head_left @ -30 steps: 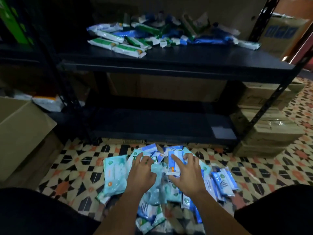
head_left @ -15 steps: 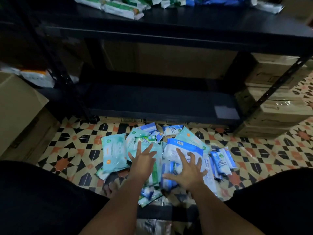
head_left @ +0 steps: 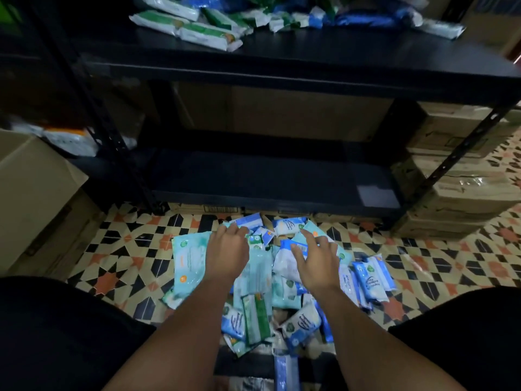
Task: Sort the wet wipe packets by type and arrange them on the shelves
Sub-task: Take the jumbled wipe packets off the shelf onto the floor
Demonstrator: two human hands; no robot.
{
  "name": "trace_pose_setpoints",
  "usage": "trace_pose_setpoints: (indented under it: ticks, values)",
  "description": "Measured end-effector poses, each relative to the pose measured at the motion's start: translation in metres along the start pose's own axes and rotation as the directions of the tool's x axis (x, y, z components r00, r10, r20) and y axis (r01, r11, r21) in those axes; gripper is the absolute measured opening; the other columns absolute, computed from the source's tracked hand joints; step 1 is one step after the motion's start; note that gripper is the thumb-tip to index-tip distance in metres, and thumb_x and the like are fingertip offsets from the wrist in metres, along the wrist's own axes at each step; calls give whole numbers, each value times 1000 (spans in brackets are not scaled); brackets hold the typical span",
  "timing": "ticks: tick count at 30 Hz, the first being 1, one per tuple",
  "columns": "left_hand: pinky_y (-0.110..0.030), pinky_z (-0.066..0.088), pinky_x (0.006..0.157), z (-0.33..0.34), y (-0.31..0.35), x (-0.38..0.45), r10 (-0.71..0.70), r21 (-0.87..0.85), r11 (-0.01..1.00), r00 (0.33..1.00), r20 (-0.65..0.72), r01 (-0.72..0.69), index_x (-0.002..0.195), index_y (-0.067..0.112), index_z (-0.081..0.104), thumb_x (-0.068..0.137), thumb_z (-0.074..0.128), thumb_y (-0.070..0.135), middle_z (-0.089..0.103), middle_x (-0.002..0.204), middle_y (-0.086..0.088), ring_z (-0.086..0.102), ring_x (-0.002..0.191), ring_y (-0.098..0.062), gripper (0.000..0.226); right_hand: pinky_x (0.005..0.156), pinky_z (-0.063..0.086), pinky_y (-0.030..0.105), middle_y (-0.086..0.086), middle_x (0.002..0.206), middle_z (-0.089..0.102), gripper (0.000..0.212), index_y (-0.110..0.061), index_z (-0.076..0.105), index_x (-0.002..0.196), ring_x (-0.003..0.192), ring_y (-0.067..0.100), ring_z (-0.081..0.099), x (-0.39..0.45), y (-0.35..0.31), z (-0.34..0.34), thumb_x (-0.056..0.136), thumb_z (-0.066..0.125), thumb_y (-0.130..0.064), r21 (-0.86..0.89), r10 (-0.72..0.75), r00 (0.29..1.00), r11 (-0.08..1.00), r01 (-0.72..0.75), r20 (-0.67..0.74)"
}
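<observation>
Both hands, left hand (head_left: 227,253) and right hand (head_left: 317,259), rest fingers spread (gripping nothing) on the packet pile (head_left: 262,280) at lower centre.

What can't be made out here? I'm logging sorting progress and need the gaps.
- Head view: packets under the left hand and right hand are covered.
- Upper shelf packets: cut off by the top edge.
- Packet labels in the floor pile: too small and blurred to read.
</observation>
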State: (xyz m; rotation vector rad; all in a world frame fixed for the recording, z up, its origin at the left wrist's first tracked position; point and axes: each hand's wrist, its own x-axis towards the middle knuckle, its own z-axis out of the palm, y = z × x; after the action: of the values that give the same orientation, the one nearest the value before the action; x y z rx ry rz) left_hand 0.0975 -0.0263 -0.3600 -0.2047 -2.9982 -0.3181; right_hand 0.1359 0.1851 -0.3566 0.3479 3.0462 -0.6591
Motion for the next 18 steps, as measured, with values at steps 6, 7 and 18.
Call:
trace_pose_setpoints:
  ticks: [6,7,18]
  values:
    - [-39,40,73,-87,-5,75,80,7,996,916,-393,-84,94,21,62,93,60,32,60,85,1,55,83,-25,11,89,40,43,6,107,57,34,-22,63,122,101,28,45,65,-50,-62,102,49,-45,-59,-209,911,978,202,-355]
    - [-39,41,73,-104,-6,88,96,19,995,884,-458,-99,96,21,62,92,61,33,60,86,1,55,83,-25,13,89,41,43,6,105,57,32,-22,64,119,100,28,45,77,-61,-76,101,50,-45,-67,-238,886,971,231,-398]
    - [-44,36,89,-261,-37,204,129,133,989,801,-585,-62,129,21,53,85,61,34,52,124,-8,44,114,-32,47,85,43,41,5,101,56,27,-19,65,109,98,27,47,173,-171,-200,100,54,-42,-172,-442,639,882,440,-630]
